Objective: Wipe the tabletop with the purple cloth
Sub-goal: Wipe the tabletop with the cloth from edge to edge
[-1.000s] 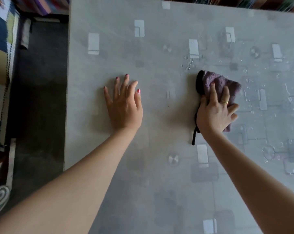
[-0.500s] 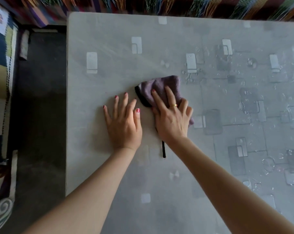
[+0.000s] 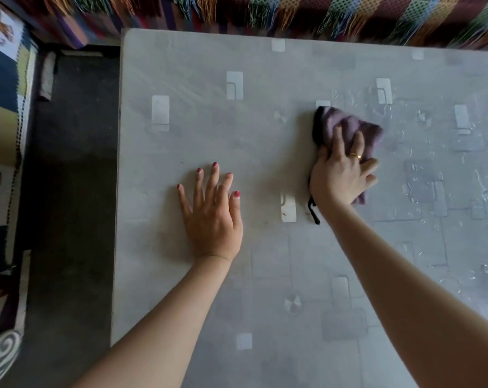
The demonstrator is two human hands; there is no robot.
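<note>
Head view, right hand (image 3: 341,175) pressing bunched purple cloth (image 3: 349,130) on tabletop (image 3: 265,275), long axis running away from wrist, left hand (image 3: 212,217) flat, released

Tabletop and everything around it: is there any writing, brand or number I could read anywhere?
None can be read.
Tabletop: only pale rectangles and squares, no letters.
Purple cloth: no label visible.
Printed fabric at far left: pictures only, too blurred to tell any text.

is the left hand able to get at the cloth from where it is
Probably yes: the left hand lies flat and empty, with bare tabletop between it and the cloth. Only the right hand covers the cloth.
</note>
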